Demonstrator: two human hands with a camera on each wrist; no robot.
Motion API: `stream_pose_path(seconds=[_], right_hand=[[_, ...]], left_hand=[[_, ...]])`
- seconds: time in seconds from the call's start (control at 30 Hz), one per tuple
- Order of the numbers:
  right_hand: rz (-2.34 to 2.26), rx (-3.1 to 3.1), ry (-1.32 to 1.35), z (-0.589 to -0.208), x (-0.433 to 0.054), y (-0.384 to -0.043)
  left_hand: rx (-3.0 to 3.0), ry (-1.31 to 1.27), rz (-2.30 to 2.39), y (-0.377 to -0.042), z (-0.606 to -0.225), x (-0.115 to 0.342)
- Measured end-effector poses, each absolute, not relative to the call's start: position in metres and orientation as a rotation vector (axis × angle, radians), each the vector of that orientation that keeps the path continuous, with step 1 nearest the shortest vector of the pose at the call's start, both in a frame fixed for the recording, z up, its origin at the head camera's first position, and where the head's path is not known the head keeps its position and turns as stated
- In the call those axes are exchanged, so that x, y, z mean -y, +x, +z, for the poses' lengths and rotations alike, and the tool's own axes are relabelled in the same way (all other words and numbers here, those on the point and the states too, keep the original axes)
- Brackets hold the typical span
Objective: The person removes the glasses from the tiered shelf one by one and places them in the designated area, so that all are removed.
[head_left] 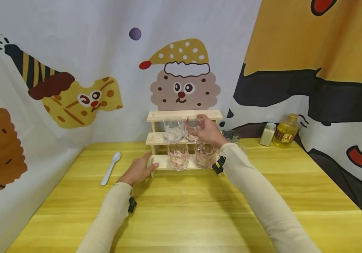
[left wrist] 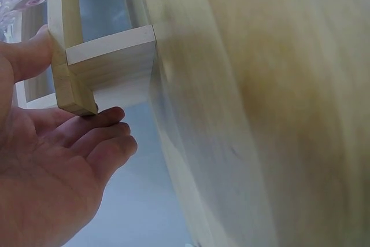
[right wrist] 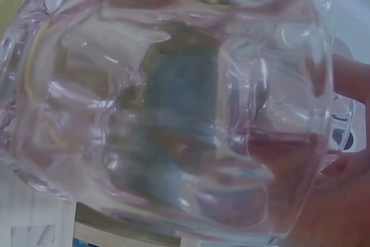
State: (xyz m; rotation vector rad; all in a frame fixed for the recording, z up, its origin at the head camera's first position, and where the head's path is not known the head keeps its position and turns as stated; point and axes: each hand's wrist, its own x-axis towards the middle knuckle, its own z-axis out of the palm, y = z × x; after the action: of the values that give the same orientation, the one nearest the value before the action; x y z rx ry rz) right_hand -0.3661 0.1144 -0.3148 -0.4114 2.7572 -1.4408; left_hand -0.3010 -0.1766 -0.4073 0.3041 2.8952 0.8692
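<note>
A small three-tier wooden shelf (head_left: 165, 162) stands against the curtain. At its lower left end my left hand (head_left: 138, 170) grips the lowest board, thumb on top and fingers around the board's end (left wrist: 78, 93). My right hand (head_left: 210, 131) holds a clear pinkish glass (head_left: 191, 128) by its upper part at the middle board. Left of it a clear glass (head_left: 173, 131) sits on the same board. Two pinkish glasses, one on the left (head_left: 178, 157) and one on the right (head_left: 204, 156), stand on the lowest board. Close glass (right wrist: 173, 96) fills most of the right wrist view, partly hiding my right hand (right wrist: 324, 195).
Behind my right forearm, a dark-looking glass (head_left: 231, 135) and another clear glass (head_left: 241, 147) are partly hidden. A white-capped jar (head_left: 267, 135) and an oil bottle (head_left: 285, 131) stand at the back right. On the left, a pale spoon (head_left: 110, 169) lies on the wooden table (head_left: 181, 218).
</note>
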Motion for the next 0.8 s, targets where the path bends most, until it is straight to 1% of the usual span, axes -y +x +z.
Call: stream_pose_path(seconds=[0.2,0.4,0.6,0.8], right_hand=[[-1.415,-2.787,-0.364,-0.309,-0.113,-0.365],[-1.409,-2.814,-0.378,-0.301,-0.116,-0.364],[-1.434,-2.854,-0.418,-0.288,-0.125,-0.356],[-1.444,-2.842,-0.348,-0.281,-0.139,-0.344]], left_hand=[[-2.889,0.284,0.888,-0.301,-0.405,0.176],[-2.879,0.278,0.901,-0.303,-0.408,0.176],[-2.888,0.292,0.873,-0.305,-0.409,0.177],[-2.902,0.285,0.860,-0.304,-0.408,0.175]])
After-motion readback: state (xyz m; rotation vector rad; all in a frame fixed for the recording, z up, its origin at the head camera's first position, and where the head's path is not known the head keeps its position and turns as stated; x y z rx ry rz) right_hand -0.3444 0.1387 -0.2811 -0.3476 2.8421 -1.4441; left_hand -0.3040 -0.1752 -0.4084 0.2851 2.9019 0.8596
